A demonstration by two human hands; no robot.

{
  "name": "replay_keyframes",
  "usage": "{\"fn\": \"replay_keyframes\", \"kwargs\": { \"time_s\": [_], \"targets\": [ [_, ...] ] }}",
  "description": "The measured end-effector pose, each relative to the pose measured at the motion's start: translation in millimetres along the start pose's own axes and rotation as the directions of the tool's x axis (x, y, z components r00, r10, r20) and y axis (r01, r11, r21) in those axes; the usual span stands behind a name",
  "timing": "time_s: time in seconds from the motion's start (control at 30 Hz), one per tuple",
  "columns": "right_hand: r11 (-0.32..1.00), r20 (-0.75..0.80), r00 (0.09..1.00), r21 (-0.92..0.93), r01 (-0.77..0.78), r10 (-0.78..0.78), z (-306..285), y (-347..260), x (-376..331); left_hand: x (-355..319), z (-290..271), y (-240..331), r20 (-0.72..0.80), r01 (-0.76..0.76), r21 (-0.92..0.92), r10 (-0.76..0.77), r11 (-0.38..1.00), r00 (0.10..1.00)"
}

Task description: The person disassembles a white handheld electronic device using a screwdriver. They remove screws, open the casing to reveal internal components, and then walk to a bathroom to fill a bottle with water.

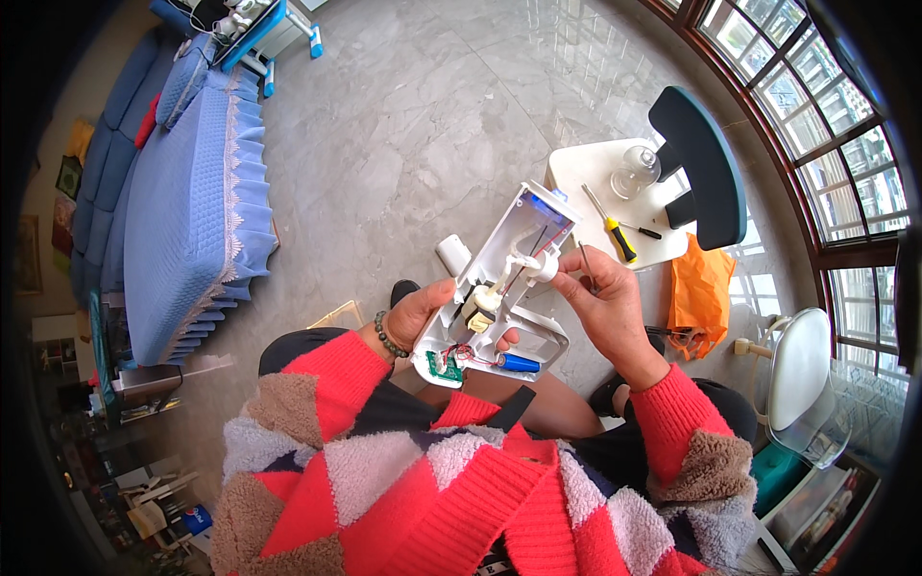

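My left hand grips an opened white plastic appliance housing by its left side, its fingers wrapped beneath it. Inside the shell sit a small pump-like motor, a green circuit board, red wires and a blue cylindrical battery. My right hand is closed in a pinch at the housing's right edge, at a round white plastic part joined to a white tube. A thin dark metal shaft sticks up between the right fingers; its kind cannot be made out.
A chair with a white seat and dark backrest bears a clear dome-shaped container, a yellow-black screwdriver and a smaller black screwdriver. An orange bag lies beside it. A blue-covered sofa stands left, a white folding chair right.
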State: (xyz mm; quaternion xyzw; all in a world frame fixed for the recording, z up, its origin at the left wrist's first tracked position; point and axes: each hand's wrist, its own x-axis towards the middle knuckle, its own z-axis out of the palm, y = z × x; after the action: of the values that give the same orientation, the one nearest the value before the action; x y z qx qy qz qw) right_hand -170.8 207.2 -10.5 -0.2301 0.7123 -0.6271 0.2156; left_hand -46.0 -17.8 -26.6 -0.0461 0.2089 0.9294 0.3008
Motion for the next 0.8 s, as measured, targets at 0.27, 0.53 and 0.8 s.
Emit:
{"fn": "replay_keyframes", "kwargs": {
  "time_s": [0.27,0.53,0.8],
  "targets": [
    [0.978,0.044,0.982,-0.085,0.189,-0.186,-4.0,-18.5,-2.6,-0.8,0.9,1.9,0.001,-0.064,0.055,0.064,0.996,0.998],
    [0.985,-0.056,0.998,-0.169,0.022,-0.032,-15.4,-13.8,-1.1,-5.2,12.1,10.4,-0.104,-0.052,-0.009,0.051,0.999,0.993],
    [0.756,-0.344,0.913,-0.532,-0.381,0.218,-50.8,76.7,39.6,-15.2,22.5,54.7,-0.316,-0.384,0.287,0.465,0.878,0.827]
  ]
}}
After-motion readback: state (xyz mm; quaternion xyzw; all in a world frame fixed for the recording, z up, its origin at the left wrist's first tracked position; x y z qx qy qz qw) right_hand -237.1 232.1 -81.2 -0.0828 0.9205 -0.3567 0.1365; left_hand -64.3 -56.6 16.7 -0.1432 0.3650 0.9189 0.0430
